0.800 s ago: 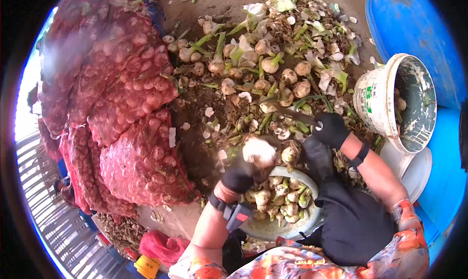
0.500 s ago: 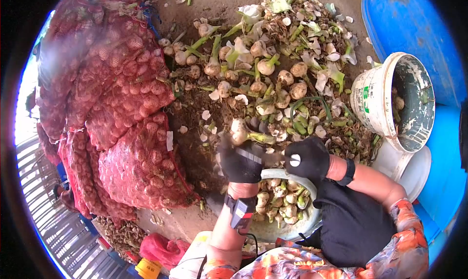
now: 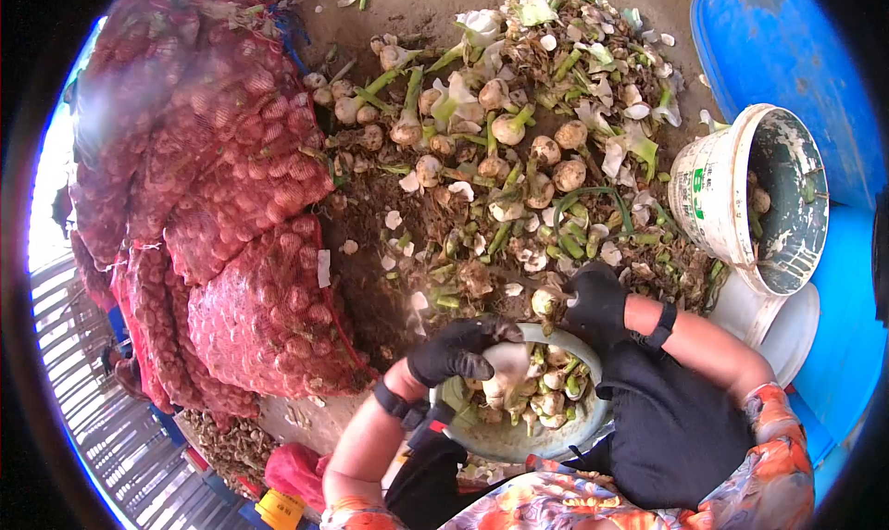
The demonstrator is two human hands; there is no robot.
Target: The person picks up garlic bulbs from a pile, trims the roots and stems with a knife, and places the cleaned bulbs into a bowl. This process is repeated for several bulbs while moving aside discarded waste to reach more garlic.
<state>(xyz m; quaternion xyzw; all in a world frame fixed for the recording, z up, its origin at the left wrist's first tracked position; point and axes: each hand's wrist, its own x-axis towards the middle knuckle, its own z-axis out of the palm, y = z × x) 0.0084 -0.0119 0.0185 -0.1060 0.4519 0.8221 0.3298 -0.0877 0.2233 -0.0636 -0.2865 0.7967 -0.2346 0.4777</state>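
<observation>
My left hand (image 3: pixel 463 349), in a black glove, is over the left rim of a round pale basin (image 3: pixel 597 368) with its fingers apart. Close by its fingertips a pale garlic bulb (image 3: pixel 507 361) shows blurred above the basin. Trimmed garlic bulbs with short green stubs (image 3: pixel 553 382) lie inside the basin. At the basin's far right edge my gloved right hand (image 3: pixel 597 299) is closed, and a garlic bulb (image 3: pixel 546 301) sits at its fingertips, overlapping the rim. Beyond both hands, untrimmed garlic bulbs (image 3: pixel 509 129) with green stems lie on the dirty floor.
Red mesh sacks (image 3: pixel 269 308) full of bulbs are piled on the left. To the right, a white bucket (image 3: pixel 708 192) lies tilted beside a blue tub (image 3: pixel 787 58). A heap of stems and peelings (image 3: pixel 593 58) covers the floor ahead.
My left hand has come down and toward me, from above the floor to the basin's left rim, and its fingers have spread. My right hand has shifted slightly; a bulb now shows at its fingertips.
</observation>
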